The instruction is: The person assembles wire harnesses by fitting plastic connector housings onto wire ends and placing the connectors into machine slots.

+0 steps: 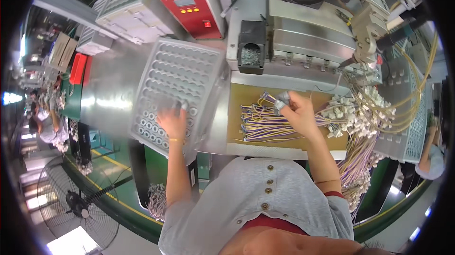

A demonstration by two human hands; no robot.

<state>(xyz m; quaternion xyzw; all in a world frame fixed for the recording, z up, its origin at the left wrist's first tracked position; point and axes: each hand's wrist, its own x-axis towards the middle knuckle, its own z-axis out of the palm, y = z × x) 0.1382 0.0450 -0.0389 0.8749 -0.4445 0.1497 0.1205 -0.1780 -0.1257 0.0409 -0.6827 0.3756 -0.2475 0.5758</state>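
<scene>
My left hand (173,121) reaches over a pale plastic tray (215,63) with rows of round pockets. Small ring-shaped white parts (154,129) fill the near rows beside its fingers. Those fingers are smeared by motion, so whether they grip a part is unclear. With grey finger covers on its thumb and fingertip, my right hand (299,113) pinches the end of a purple and yellow wire lead (266,96). Beneath it, a bundle of similar wire leads (260,127) lies on a brown work board (236,98), white connectors (355,108) piled at its right.
A red and white control box (189,8) stands behind the tray. A black bin (251,56) and a metal machine housing (313,37) border the board's far side. Thin yellowish tubes (419,89) hang at right. A floor fan (78,203) stands at lower left; other people sit farther off.
</scene>
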